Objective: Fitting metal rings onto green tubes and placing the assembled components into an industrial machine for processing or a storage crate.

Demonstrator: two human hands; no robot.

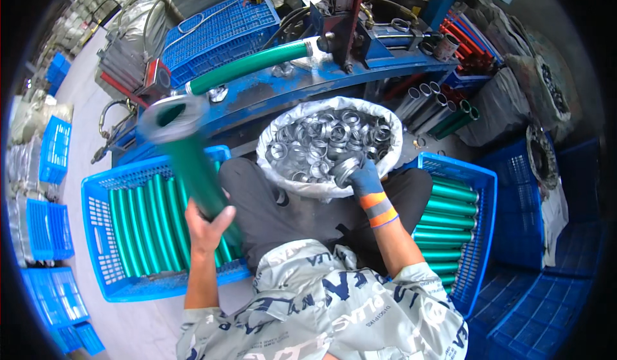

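Note:
My bare left hand [207, 226] grips a green tube [198, 175] near its lower end. The tube stands tilted, and its upper end, with a silvery ring-shaped rim, is blurred by motion. My right hand [368, 183], in a blue glove with an orange and grey cuff, is closed on a metal ring [347, 171] over the right edge of a white-lined round tub [268, 170]. Many loose metal rings [319, 147] fill that tub between my knees. Whether my right hand holds more than one ring, I cannot tell.
Blue crates of green tubes stand at my left [93, 231] and right [486, 231]. Ahead is a blue machine bench [241, 108] with another green tube [250, 66] lying across it. Upright pipes [424, 106] stand beyond the tub at right. Stacked blue crates [48, 228] line the far left.

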